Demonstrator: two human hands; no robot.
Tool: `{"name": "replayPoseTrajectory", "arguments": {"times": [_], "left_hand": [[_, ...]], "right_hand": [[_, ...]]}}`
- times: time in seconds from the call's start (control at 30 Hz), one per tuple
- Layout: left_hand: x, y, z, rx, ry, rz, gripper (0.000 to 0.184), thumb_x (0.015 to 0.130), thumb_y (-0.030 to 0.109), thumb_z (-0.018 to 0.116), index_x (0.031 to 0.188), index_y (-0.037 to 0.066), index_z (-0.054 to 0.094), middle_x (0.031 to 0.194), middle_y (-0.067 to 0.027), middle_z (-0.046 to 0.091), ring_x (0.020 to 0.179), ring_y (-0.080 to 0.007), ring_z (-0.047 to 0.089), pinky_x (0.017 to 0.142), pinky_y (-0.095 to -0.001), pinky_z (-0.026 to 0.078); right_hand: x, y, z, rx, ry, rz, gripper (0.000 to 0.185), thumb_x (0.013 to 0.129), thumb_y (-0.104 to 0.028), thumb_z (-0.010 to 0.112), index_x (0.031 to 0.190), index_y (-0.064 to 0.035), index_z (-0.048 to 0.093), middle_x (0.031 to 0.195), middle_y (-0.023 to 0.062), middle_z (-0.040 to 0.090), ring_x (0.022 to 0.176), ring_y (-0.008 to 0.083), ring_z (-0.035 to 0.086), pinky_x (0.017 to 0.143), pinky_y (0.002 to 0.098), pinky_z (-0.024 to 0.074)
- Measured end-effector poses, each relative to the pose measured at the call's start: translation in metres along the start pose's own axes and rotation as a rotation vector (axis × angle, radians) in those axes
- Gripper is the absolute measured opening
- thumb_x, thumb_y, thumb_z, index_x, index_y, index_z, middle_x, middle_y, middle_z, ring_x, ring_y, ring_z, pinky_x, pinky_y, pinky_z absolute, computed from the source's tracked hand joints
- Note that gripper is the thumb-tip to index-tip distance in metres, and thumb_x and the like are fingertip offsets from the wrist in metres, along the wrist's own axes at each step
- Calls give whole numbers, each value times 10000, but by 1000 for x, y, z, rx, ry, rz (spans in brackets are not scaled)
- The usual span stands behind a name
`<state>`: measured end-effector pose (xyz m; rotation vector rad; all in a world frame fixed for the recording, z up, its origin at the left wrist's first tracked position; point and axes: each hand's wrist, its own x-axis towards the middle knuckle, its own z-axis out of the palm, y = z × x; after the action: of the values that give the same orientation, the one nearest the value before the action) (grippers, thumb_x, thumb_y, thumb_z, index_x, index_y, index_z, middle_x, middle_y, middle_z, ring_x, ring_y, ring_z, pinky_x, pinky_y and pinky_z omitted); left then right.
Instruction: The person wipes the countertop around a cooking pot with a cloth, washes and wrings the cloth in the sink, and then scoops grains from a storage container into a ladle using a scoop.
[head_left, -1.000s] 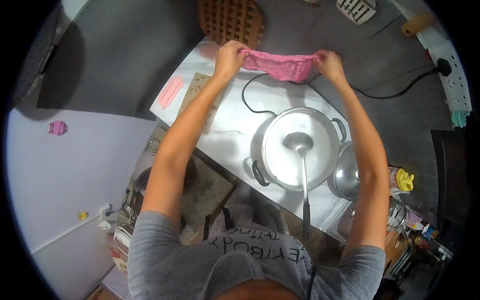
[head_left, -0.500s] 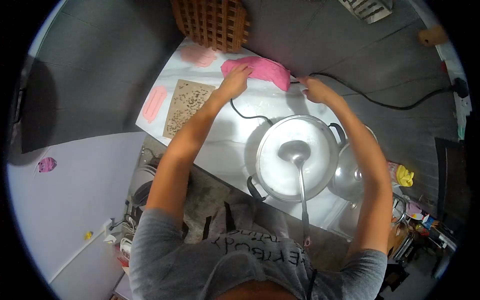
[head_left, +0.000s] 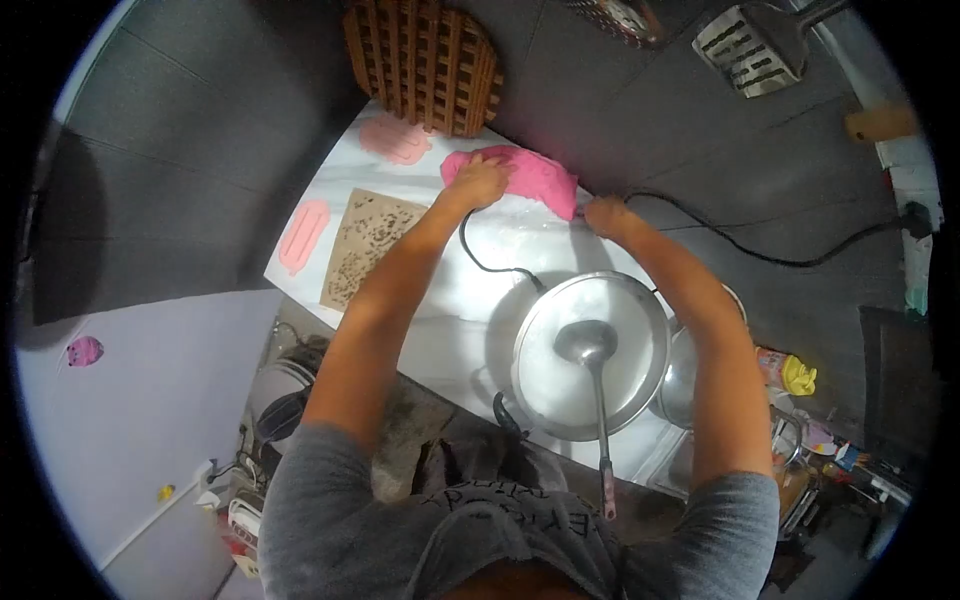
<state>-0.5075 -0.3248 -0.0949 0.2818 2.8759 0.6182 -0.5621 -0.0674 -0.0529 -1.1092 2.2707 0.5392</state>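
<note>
A bunched pink cloth (head_left: 540, 182) lies along the back edge of the white marbled counter. My left hand (head_left: 482, 180) is over its left end, fingers curved onto the fabric. Just off the cloth's right end, my right hand (head_left: 607, 215) is closed where the black cord (head_left: 700, 222) runs into it; the fingertips are partly hidden. Nearer to me stands a wide metal pot (head_left: 540, 385) with whitish contents. A metal ladle (head_left: 588, 345) rests in it, its handle over the rim towards me. A second black cord (head_left: 478, 258) leads from below my left hand to the pot.
A speckled tan board (head_left: 365, 240) and two pink mats (head_left: 303, 237) (head_left: 396, 138) lie on the left. A wooden lattice trivet (head_left: 425, 70) leans at the back. Right of the pot are a metal lid (head_left: 680, 380) and a yellow-capped container (head_left: 795, 375). A slotted turner (head_left: 755, 50) hangs above.
My right hand has closed and come nearer the cloth's right end. My left hand stays on the cloth. The view has tilted up, showing more of the hanging utensils.
</note>
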Motion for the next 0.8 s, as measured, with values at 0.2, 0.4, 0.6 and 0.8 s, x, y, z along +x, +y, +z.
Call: {"name": "replayPoseTrajectory", "arguments": {"times": [0.2, 0.4, 0.6, 0.8], "left_hand": [[34, -13, 19, 168, 21, 15, 426, 918, 284, 347, 1311, 136, 422, 1361, -124, 379, 1264, -369, 290, 1065, -431, 218], [34, -2, 1, -19, -19, -11, 471, 915, 350, 328, 1276, 78, 460, 1397, -147, 320, 1292, -335, 261, 1085, -420, 181], [13, -7, -27, -713, -435, -10, 703, 899, 593, 195, 1292, 68, 446, 1423, -132, 287, 1325, -257, 233, 1093, -338, 148], [-22, 5, -53, -511, 197, -85, 540, 883, 494, 395, 917, 10, 632, 928, -195, 613, 943, -340, 554, 883, -399, 402]], "right_hand": [[-41, -18, -25, 94, -56, -110, 200, 750, -97, 574, 921, -44, 664, 973, 161, 637, 928, 295, 612, 794, 399, 480], [-42, -15, -55, 331, 24, -207, 150, 717, -126, 633, 855, -82, 674, 897, 148, 644, 878, 309, 610, 760, 407, 467], [-22, -19, -59, 248, 270, -142, 212, 744, -146, 583, 936, -122, 671, 932, 174, 633, 888, 338, 614, 777, 433, 485], [-3, -21, -60, 196, 431, 34, 225, 757, -45, 516, 953, -30, 626, 989, 227, 593, 907, 357, 607, 747, 443, 501]]}}
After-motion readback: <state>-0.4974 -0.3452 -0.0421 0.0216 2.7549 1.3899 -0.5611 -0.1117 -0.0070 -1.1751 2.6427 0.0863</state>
